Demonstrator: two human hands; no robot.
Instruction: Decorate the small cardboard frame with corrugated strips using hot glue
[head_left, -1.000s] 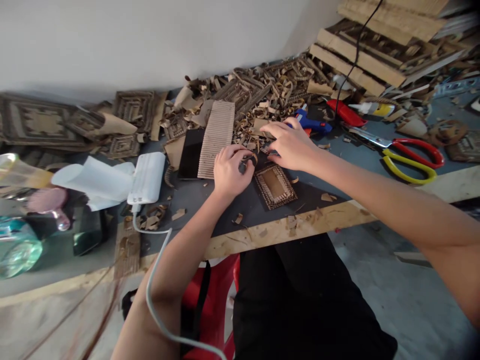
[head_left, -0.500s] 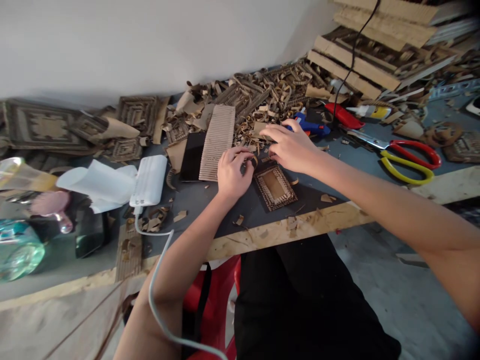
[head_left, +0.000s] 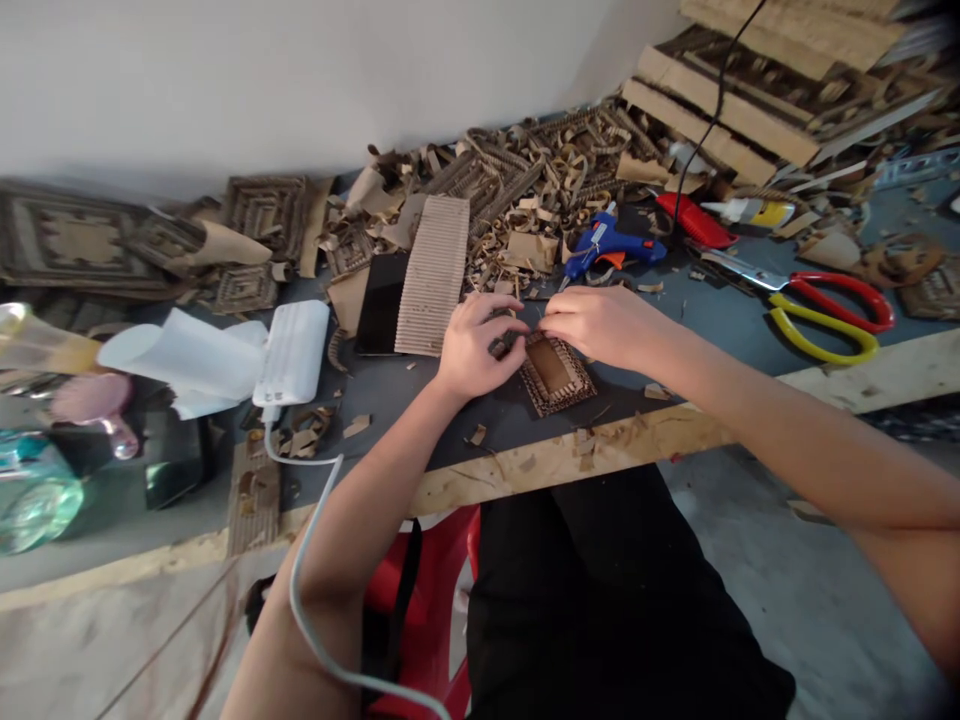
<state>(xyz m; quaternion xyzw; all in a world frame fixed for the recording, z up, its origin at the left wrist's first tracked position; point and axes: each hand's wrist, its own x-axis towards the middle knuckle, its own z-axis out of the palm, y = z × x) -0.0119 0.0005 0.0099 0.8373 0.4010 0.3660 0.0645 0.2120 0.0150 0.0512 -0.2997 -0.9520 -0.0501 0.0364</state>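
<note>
A small rectangular cardboard frame with a corrugated border lies flat near the table's front edge. At its far left corner is my left hand, thumb and fingers curled around something small and dark, perhaps a cardboard strip. My right hand reaches over the frame's far edge, its fingers pinched together close to the left fingertips; what they grip is hidden. Just beyond the right hand rests a blue glue gun. Left of my left hand, a ribbed cardboard sheet lies partly over a dark flat panel.
Cardboard scraps are heaped along the wall. Scissors and a glue bottle lie right. On the left are a white power bank with a cable crossing my left arm, white paper and a pink hairbrush.
My right hand has come down and toward me from near the glue gun, its fingers closing to a pinch beside the left hand. The left hand has shifted slightly right, nearer the frame.
</note>
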